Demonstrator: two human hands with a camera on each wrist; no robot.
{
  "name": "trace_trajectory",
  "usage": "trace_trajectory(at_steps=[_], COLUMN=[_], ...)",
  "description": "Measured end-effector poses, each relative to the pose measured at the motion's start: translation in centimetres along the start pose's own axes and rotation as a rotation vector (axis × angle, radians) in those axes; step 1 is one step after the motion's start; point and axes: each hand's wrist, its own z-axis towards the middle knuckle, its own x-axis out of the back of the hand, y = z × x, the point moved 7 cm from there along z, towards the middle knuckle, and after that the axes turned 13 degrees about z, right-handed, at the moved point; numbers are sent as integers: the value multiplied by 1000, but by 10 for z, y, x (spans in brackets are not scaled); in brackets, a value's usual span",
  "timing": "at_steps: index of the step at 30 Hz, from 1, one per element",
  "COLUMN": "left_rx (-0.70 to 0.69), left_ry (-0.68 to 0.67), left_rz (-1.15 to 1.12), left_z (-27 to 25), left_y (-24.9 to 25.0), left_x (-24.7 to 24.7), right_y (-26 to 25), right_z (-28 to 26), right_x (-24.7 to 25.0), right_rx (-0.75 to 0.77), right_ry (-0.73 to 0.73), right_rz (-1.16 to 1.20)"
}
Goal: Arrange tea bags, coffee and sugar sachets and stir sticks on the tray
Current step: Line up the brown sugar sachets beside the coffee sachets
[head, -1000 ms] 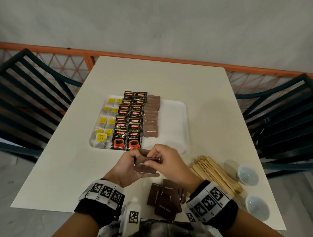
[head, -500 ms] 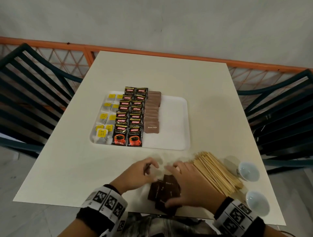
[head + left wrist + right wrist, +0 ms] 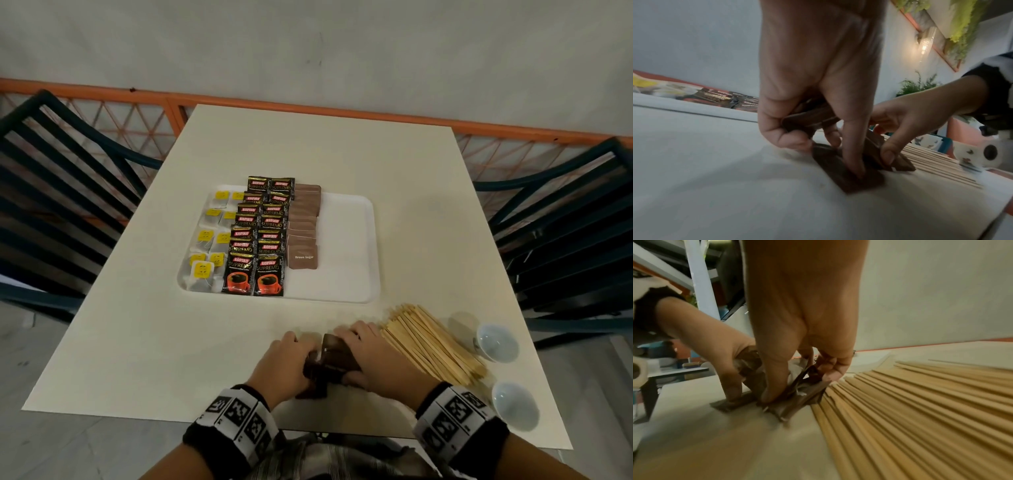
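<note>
— Brown paper sugar sachets (image 3: 337,356), a loose little heap of them, sit at the near edge of the cream table (image 3: 144,342), caught between both hands.

— How is the left hand (image 3: 284,365) set?

— Fingers curled; it pinches a few sachets between thumb and fingers, and one finger presses another sachet flat on the table.

— And the right hand (image 3: 375,356)?

— Curled over the other side of the heap, thumb and fingers clamped on several sachets, some tipped up on edge. Just beyond its knuckles, touching the heap, lies a fanned bundle of pale wooden stir sticks (image 3: 433,346).

— Anything past the sticks?

— Two small white cups (image 3: 496,342), further out from the right hand.

— Where is the rest?

— Ahead of both hands, well apart from them, is the white rectangular tray (image 3: 356,246). On it, straight ahead of the left hand, a column of the same brown sugar sachets (image 3: 303,226); left of that, two columns of black coffee sachets (image 3: 262,236); furthest left, tea bags with yellow tags (image 3: 209,246). Dark slatted chairs (image 3: 54,192) stand at either side of the table.
</note>
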Motion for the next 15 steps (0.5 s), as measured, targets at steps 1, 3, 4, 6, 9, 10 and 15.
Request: trace_trajectory(at_steps=[1,3,4,6,9,10,15], left_rx=[4,8,14,26,43,53,166], left_ry=[22,51,55,58,19,0,-77], left_rz=[-39,-124,-164,-236,-408,-519,-1206], left_z=[0,1,2,1,-1,-2,-7], left_y=[-1,-5,-8,-14,-23,-27,-36], left_x=[3,7,8,9,8,8,17], right_y=[1,1,0,-1,0,1,-8], right_z=[3,8,10,11,11,11,12], right_x=[2,6,9,15,29,34,56], right_rx=[-12,-31,-38,-56,-72,-72,-39], right_ry=[6,15,18,20,48,71,148], right_rz=[15,66,94,174,326,375,776])
